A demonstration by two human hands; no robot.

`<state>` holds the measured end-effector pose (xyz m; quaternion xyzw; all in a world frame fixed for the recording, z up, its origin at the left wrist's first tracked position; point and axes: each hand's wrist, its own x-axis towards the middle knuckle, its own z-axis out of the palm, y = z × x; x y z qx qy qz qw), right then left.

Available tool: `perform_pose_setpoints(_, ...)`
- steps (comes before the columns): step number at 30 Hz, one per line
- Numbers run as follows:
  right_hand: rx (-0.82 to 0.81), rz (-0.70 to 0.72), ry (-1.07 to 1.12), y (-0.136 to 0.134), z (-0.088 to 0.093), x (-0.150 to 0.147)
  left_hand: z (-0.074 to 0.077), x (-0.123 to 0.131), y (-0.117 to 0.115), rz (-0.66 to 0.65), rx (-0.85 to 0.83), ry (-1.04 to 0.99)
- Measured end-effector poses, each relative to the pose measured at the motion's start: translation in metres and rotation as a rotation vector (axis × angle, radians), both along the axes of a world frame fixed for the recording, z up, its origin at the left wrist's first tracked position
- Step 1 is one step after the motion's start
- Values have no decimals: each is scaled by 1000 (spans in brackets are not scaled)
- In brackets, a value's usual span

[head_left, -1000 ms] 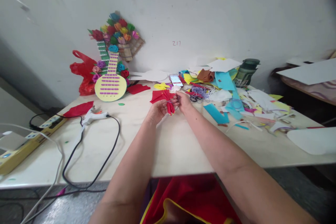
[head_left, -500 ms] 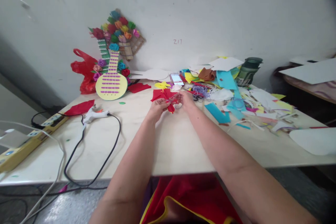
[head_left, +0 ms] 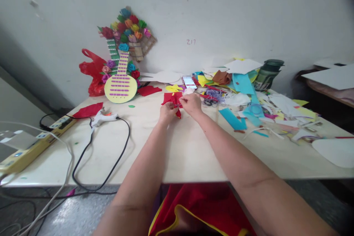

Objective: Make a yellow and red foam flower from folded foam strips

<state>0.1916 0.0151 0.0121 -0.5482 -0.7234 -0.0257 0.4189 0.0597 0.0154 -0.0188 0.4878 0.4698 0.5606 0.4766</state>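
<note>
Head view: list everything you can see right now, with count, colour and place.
red paper piece: one, red, table middle
glue gun: one, white, table left
power strip: one, yellow, far left
guitar craft: one, yellow-purple, against wall
paper flowers: many, mixed, above guitar craft
plastic bag: one, red, by wall
paper scraps: many, mixed, table right
jar: one, dark green, back right
table: one, pale, centre
left hand: one, bare, pinching red paper piece
right hand: one, bare, pinching red paper piece

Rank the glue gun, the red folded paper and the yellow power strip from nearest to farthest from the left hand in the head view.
1. red folded paper: held in the left hand itself.
2. glue gun: to the left, lying on the table.
3. yellow power strip: far left, at the table's edge.
</note>
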Motion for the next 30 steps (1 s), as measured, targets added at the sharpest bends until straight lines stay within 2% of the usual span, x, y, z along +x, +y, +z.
perform_pose_setpoints(3, -37, 38, -39, -3, -1, -9, 5, 1, -3, 112, 36, 117)
perform_pose_setpoints(7, -47, 35, -103, -7, 0, -13, 9, 3, -6, 126, 81, 164)
perform_pose_setpoints(12, -88, 9, -239, -12, 4, -12, 9, 4, -7, 170, 107, 491)
perform_pose_setpoints(15, -95, 12, -285, -13, 4, -13, 10, 5, -7, 191, 97, 618)
perform_pose_setpoints(25, -124, -38, -366, -19, 8, -20, 2, 6, -1, 223, 129, 680)
perform_pose_setpoints(30, -163, -65, -387, -23, 11, -22, 4, 8, -3, 244, 154, 743)
